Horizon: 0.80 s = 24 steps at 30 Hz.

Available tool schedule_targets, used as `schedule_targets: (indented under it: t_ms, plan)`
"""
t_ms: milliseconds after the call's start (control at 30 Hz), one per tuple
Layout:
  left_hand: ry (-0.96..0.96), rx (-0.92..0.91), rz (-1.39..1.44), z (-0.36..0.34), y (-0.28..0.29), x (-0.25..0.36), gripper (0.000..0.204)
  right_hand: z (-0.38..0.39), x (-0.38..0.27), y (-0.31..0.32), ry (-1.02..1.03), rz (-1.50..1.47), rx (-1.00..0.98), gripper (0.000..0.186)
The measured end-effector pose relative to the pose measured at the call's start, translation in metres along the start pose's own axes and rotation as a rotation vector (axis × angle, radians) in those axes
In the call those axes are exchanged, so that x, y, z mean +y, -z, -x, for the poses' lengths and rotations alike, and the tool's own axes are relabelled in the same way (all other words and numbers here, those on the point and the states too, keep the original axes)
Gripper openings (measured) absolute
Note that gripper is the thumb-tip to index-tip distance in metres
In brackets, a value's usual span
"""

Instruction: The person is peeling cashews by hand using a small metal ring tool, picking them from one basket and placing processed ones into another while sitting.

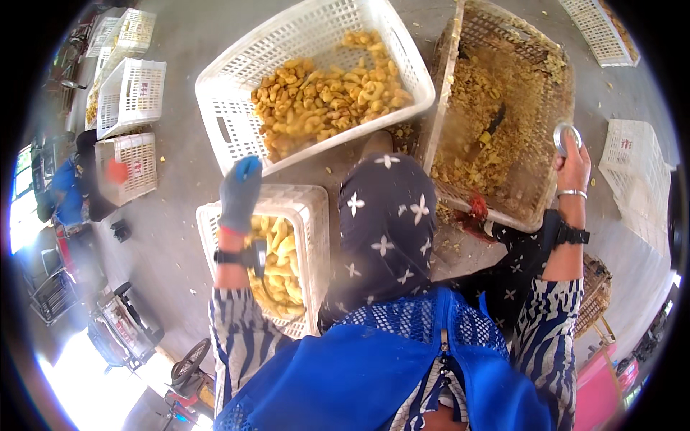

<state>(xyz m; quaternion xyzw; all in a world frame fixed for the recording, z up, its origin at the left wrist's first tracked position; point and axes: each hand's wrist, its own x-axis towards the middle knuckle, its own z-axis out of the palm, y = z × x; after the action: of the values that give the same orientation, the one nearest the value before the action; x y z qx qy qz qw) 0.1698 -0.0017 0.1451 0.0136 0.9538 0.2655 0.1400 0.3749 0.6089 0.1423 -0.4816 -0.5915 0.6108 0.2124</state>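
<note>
My left hand [241, 192], in a grey glove with blue fingertips, is raised beside the near left corner of a big white crate [215, 100]. Its fingers are drawn together; whatever they may hold is hidden. Knobby yellow-brown ginger [327, 100] covers part of that crate's floor. Below the glove, paler ginger pieces [277, 262] lie in a smaller white crate [314, 244]. My bare right hand [573, 161] grips a round, shiny metal ring-shaped tool [566, 138] near the right wall of a stained crate [440, 100]. Inside that one are yellow scrapings [478, 161].
A dark curved piece [496, 118] rests on the scrapings. My patterned knees [387, 215] come between the crates. More white crates stand at left [133, 97] and right [632, 172]. Farther left is another person in blue [68, 190], near a handcart [118, 323].
</note>
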Motion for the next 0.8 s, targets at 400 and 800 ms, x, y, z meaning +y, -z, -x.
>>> schedule_targets:
  t_ms: [400, 800]
  plan:
    - [-0.248, -0.759, -0.806, -0.219, -0.148, -0.043, 0.047, 0.013, -0.003, -0.012, -0.041, 0.171, 0.023, 0.023]
    - [0.478, -0.697, 0.295, -0.192, -0.120, -0.071, 0.030, 0.032, -0.014, -0.052, 0.040, 0.240, -0.042, 0.022]
